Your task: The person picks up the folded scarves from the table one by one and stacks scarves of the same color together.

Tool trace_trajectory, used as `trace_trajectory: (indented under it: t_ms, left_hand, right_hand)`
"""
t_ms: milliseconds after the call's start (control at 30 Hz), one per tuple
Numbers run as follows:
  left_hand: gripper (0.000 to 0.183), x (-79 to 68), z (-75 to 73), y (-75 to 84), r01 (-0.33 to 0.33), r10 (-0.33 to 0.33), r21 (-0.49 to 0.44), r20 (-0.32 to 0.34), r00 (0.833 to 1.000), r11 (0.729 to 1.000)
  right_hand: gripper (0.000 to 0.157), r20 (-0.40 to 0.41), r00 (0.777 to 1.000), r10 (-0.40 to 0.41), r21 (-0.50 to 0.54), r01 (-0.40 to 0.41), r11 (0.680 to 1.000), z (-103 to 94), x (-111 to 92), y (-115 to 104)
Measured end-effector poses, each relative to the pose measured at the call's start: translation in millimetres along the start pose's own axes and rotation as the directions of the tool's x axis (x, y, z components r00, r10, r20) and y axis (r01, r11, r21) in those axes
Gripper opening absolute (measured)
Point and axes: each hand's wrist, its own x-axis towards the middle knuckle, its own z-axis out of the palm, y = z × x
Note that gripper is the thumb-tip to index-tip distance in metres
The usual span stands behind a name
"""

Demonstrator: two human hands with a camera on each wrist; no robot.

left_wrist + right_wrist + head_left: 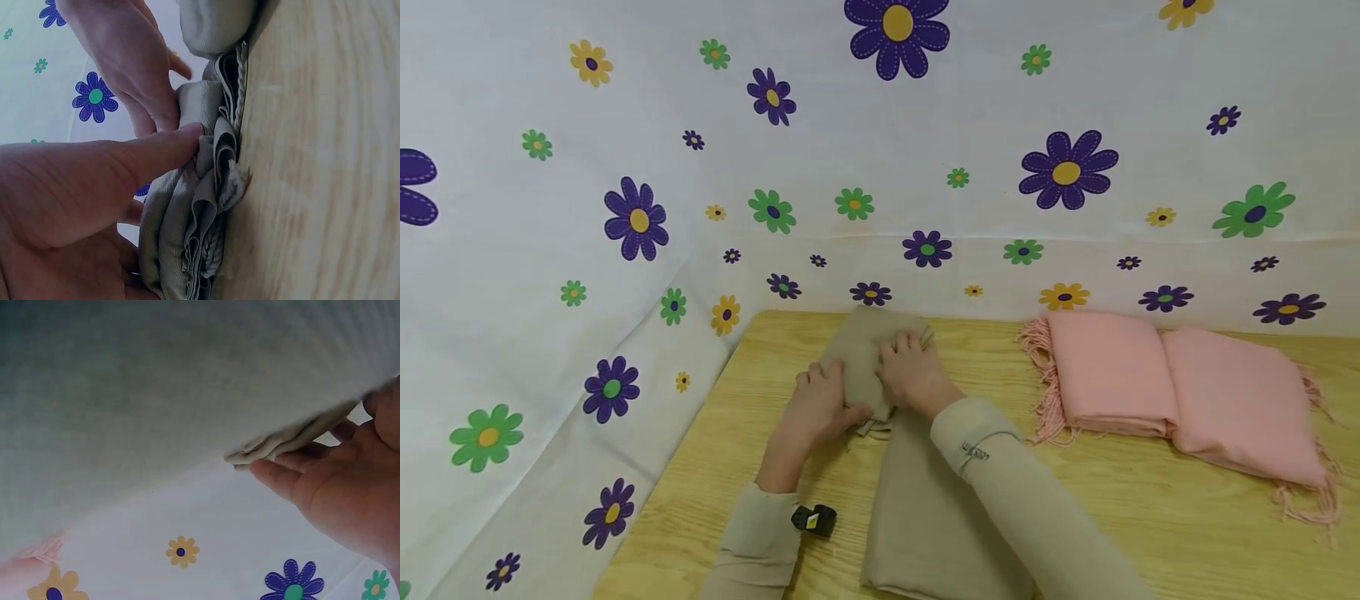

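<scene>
A beige scarf (pixel 947 517) lies lengthwise on the table, its far end folded into a layered bundle (pixel 868 333). My left hand (pixel 820 404) grips the bundle's left side, the thumb along the near edge. In the left wrist view that thumb presses on the stacked folds (pixel 181 219), where twisted tassels show low against the tabletop. At the bundle's right side my right hand (pixel 916 371) holds the cloth, fingertips on top. The right wrist view shows thumb and fingers of this hand (pixel 344 481) around a layered edge (pixel 269 447); blurred cloth covers much of that view.
Two folded pink pieces with fringes, a left one (pixel 1112 375) and a right one (pixel 1243 404), lie side by side at the right of the wooden table (pixel 700 517). A flowered white sheet (pixel 970 108) rises behind the table and along its left edge.
</scene>
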Motion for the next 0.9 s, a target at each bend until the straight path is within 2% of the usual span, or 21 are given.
trace_trajectory:
  t_ms: [100, 267, 433, 700, 900]
  left_hand:
    - [0.083, -1.2, -1.0, 1.9, -0.009, 0.009, 0.004, 0.0, 1.0, 1.0]
    - [0.081, -2.3, -3.8, 1.9, -0.022, 0.022, 0.004, 0.026, 0.999, 1.0]
    - [0.077, -1.1, -4.5, 1.6, -0.01, 0.011, -0.005, 0.042, 0.999, 1.0]
    - [0.077, -1.9, -0.6, 0.3, -0.009, 0.01, 0.057, -0.023, 1.0, 0.998]
    - [0.076, -0.9, 0.0, 0.6, -0.035, 0.039, 0.079, -0.047, 0.998, 0.996]
  right_hand:
    - [0.046, -0.002, 1.0, -0.009, 0.039, 0.009, 0.999, 0.4, 1.2, 4.7]
    - [0.05, 0.007, 0.999, -0.034, 0.037, 0.034, 0.999, 0.0, 2.0, 8.2]
    - [0.048, 0.0, 1.0, -0.02, 0.034, 0.02, 0.999, -0.9, 2.3, 6.9]
    - [0.049, 0.024, 1.0, -0.01, 0.019, 0.01, 1.0, -3.8, 1.4, 2.0]
    - [0.051, 0.036, 0.998, 0.044, 0.028, -0.045, 0.999, -1.7, 3.5, 0.1]
